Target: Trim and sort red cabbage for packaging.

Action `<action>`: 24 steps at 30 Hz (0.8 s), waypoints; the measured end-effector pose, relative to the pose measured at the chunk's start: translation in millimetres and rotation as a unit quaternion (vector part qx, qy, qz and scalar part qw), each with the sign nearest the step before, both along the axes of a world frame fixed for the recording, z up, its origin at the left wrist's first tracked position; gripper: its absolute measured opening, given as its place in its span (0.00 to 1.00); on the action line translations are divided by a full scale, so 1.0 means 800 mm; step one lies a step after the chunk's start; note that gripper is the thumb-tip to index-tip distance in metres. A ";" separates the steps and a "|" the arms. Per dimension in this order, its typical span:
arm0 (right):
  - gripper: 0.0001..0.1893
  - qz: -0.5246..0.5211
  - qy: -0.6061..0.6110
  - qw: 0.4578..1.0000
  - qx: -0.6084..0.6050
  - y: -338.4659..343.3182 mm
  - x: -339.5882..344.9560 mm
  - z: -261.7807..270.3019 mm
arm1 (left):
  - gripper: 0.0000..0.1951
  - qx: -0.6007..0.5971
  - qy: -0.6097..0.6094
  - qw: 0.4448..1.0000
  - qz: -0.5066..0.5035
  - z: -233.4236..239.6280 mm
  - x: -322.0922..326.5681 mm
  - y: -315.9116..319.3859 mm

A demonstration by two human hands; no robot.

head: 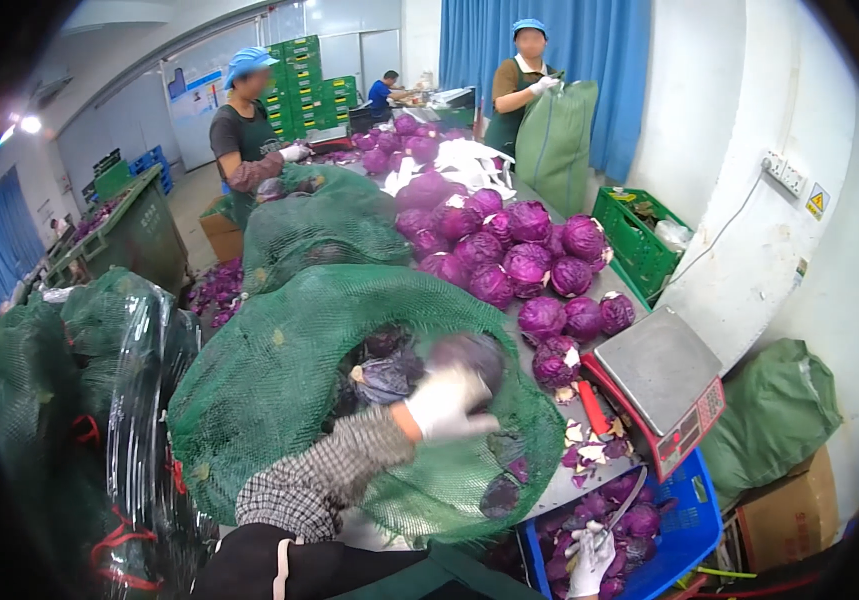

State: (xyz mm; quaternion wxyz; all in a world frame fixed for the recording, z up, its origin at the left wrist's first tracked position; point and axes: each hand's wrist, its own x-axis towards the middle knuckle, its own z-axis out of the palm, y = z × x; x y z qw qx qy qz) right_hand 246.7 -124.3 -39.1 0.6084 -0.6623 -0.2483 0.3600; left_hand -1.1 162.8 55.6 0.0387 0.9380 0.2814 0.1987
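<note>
My left hand, in a white glove and blurred by motion, is at the opening of a green mesh sack. Its fingers are on a red cabbage, blurred like the hand. More dark-leaved red cabbages show inside the opening. Low on the right, my right hand, also gloved, grips a knife with a curved metal blade; the glove hides its handle. Beneath that hand is a blue plastic crate holding purple cabbage leaves and pieces.
Trimmed red cabbages are heaped on the metal table. A red digital scale stands right, beside a red-handled tool and scraps. Another full mesh sack lies beyond. Two co-workers stand across the table; another person sits farther back.
</note>
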 end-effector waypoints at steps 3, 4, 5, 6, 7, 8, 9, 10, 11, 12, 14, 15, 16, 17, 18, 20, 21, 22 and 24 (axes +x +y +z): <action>0.19 0.062 -0.054 0.993 0.086 0.027 -0.007 -0.004 | 0.26 0.007 -0.147 0.989 -0.035 0.000 -0.009 -0.047; 0.19 0.075 -0.072 0.990 0.092 0.029 -0.011 0.011 | 0.26 -0.059 -0.168 0.984 0.009 0.019 -0.009 -0.048; 0.19 0.086 -0.070 0.988 0.110 0.030 -0.008 0.008 | 0.31 -0.114 -0.182 0.976 0.042 0.018 -0.009 -0.044; 0.18 0.101 -0.063 0.984 0.133 0.032 -0.011 0.016 | 0.35 -0.087 -0.153 0.981 0.077 0.005 -0.010 -0.042; 0.17 0.109 -0.056 0.981 0.153 0.035 -0.016 0.025 | 0.39 -0.061 -0.122 0.985 0.104 -0.010 -0.006 -0.038; 0.16 0.108 -0.056 0.982 0.146 0.039 -0.020 0.034 | 0.49 -0.101 -0.024 0.989 0.105 -0.025 -0.004 -0.037; 0.15 0.105 -0.058 0.983 0.139 0.042 -0.022 0.043 | 0.54 -0.167 0.062 0.982 0.061 -0.040 0.005 -0.042; 0.14 0.080 -0.047 0.987 0.135 0.045 -0.020 0.045 | 0.56 -0.242 -0.029 0.970 -0.008 -0.049 0.019 -0.061; 0.15 0.054 -0.036 0.987 0.147 0.046 -0.017 0.040 | 0.57 -0.318 -0.117 0.938 -0.075 -0.056 0.031 -0.081; 0.15 0.042 -0.072 0.988 0.131 0.045 -0.011 0.037 | 0.59 -0.265 -0.065 0.959 -0.080 -0.058 0.041 -0.091; 0.16 0.016 -0.137 0.984 0.109 0.046 0.004 0.014 | 0.59 -0.227 -0.097 0.962 -0.119 -0.068 0.067 -0.106; 0.16 0.007 -0.164 0.980 0.109 0.048 0.009 0.004 | 0.59 -0.199 -0.116 0.964 -0.136 -0.068 0.079 -0.114; 0.16 0.010 -0.231 0.970 0.079 0.045 0.015 0.000 | 0.59 -0.206 -0.111 0.961 -0.150 -0.066 0.086 -0.122; 0.17 -0.007 -0.140 0.984 0.109 0.046 0.017 -0.021 | 0.59 -0.191 -0.111 0.961 -0.163 -0.059 0.097 -0.126; 0.18 -0.009 -0.135 0.985 0.103 0.043 0.015 -0.022 | 0.59 -0.174 -0.111 0.964 -0.168 -0.055 0.102 -0.127; 0.21 -0.007 -0.064 0.994 0.085 0.037 0.012 -0.017 | 0.59 -0.229 -0.101 0.953 -0.170 -0.053 0.109 -0.119; 0.23 -0.006 0.051 0.994 0.097 0.036 0.005 -0.015 | 0.58 -0.247 -0.085 0.953 -0.155 -0.047 0.112 -0.115; 0.23 -0.025 0.053 0.993 0.099 0.037 0.001 -0.032 | 0.58 -0.247 -0.084 0.956 -0.131 -0.037 0.121 -0.117; 0.24 -0.026 -0.017 0.993 0.114 0.045 -0.002 -0.042 | 0.55 -0.282 -0.109 0.950 -0.084 -0.034 0.128 -0.114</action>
